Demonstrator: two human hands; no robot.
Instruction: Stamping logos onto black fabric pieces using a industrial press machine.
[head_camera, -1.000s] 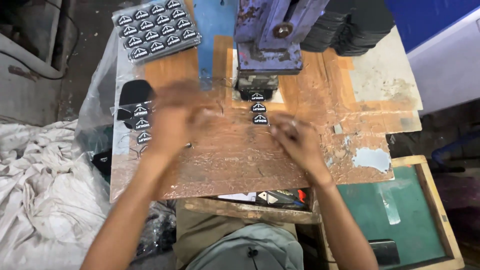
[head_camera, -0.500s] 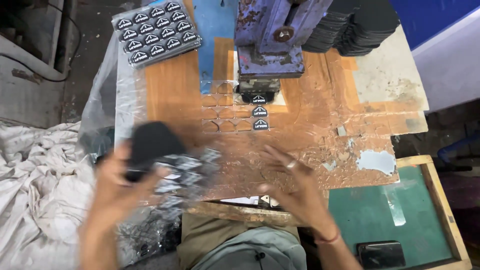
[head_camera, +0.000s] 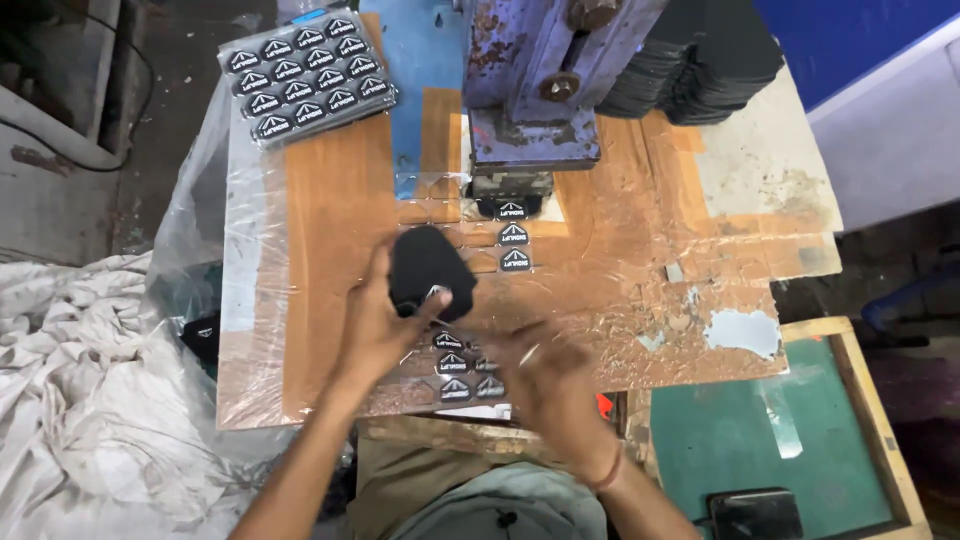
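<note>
Head view, looking down. The left hand (head_camera: 385, 325) is raised over the table (head_camera: 320, 230), fingers curled around a black fabric piece (head_camera: 428, 268) held upright, thumb near its lower edge. The right hand (head_camera: 555, 385) is blurred, palm down, just above the table's near edge; whether its fingers grip anything cannot be told. Between the hands lies a row of small black badges (head_camera: 455, 362); more badges (head_camera: 513, 235) lie under the blue press (head_camera: 540, 80). The table is a worn brown board covered in clear plastic film. A sheet of badges (head_camera: 305, 75) rests at the far left corner, a stack of black pieces (head_camera: 700, 60) at the far right. White cloth (head_camera: 90, 400) lies on the floor at left; a green tray (head_camera: 790, 440) stands at right.
</note>
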